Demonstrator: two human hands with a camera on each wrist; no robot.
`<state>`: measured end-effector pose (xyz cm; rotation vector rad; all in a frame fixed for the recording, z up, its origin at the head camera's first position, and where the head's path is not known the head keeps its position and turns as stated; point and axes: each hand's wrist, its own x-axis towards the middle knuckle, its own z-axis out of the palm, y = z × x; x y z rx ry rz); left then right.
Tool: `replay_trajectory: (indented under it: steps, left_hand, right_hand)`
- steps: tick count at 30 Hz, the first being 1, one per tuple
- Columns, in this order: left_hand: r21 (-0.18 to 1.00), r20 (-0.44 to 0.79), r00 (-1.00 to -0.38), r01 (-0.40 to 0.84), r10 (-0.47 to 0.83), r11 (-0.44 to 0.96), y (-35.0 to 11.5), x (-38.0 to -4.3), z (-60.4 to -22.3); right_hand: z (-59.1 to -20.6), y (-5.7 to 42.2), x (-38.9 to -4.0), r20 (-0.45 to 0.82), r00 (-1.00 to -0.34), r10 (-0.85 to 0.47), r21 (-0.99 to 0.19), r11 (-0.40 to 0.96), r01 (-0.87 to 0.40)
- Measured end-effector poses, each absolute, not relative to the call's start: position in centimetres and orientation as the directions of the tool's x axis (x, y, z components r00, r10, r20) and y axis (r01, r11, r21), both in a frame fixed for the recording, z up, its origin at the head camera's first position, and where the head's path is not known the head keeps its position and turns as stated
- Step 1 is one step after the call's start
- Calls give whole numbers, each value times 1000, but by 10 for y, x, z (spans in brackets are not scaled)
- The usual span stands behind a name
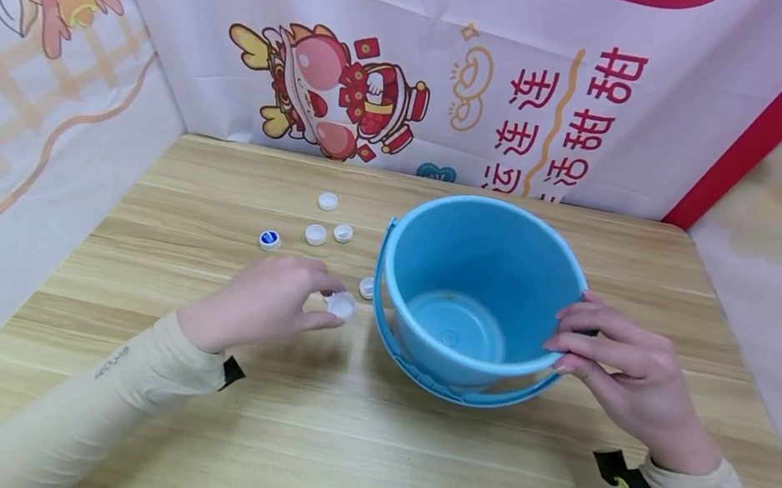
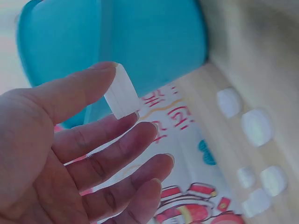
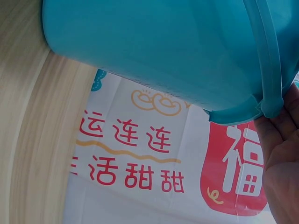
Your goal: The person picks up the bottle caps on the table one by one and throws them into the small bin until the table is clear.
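Between the thumb and index finger of my left hand (image 1: pixel 268 302) is a white bottle cap (image 1: pixel 342 306), pinched on edge in the left wrist view. The other fingers of that hand are spread below the cap. My right hand (image 1: pixel 622 371) grips the right rim of a blue plastic bucket (image 1: pixel 504 248), thumb outside and fingers over the edge. Its handle (image 1: pixel 438 388) hangs down along the near side. Close to the bucket's left wall lies one white cap (image 1: pixel 367 287), partly hidden by the handle.
Beyond my left hand, several more caps lie on the wooden table (image 1: pixel 329 454): a blue-topped cap (image 1: pixel 270 239) and white caps (image 1: pixel 316 234). A printed cloth (image 1: pixel 406 44) hangs upright behind the table's far edge, with more cloth on both sides.
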<state>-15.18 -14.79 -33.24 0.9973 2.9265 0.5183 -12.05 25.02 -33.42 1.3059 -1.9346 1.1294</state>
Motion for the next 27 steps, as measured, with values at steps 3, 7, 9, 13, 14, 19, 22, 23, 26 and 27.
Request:
replay_trajectory:
  steps: [3,7,9,13,14,19,22,23,26,27]
  left_hand:
    - [303,133,-784,615,606,728,-147,-152,-320]
    - [304,141,-782,618,607,725,-143,-152,-306]
    - [306,142,-779,622,611,721,-141,-152,-301]
    - [303,156,-767,638,623,708,-137,-153,-295]
    - [301,161,-762,644,628,704,-136,-153,-294]
    - [290,183,-741,669,646,685,-130,-154,-290]
    - [283,190,-731,680,656,676,-126,-154,-287]
    - [281,192,-728,683,658,674,-125,-154,-286]
    - [276,193,-719,692,667,667,-120,-154,-283]
    - [275,194,-718,694,669,665,-119,-154,-283]
  right_hand:
    - [-334,250,-120,799,-383,-464,-341,174,-924]
    - [-334,249,-120,802,-381,-460,-342,169,-924]
    - [-334,249,-120,805,-378,-457,-342,163,-926]
    - [-333,247,-119,812,-371,-451,-342,147,-928]
    - [-333,247,-119,813,-370,-450,-343,145,-928]
    - [-332,246,-118,815,-372,-445,-347,139,-927]
    - [-333,246,-119,813,-375,-445,-352,139,-926]
    - [-333,246,-119,813,-376,-445,-352,140,-926]
    - [-334,247,-119,811,-379,-446,-351,147,-925]
    - [-335,247,-120,812,-379,-445,-351,147,-925]
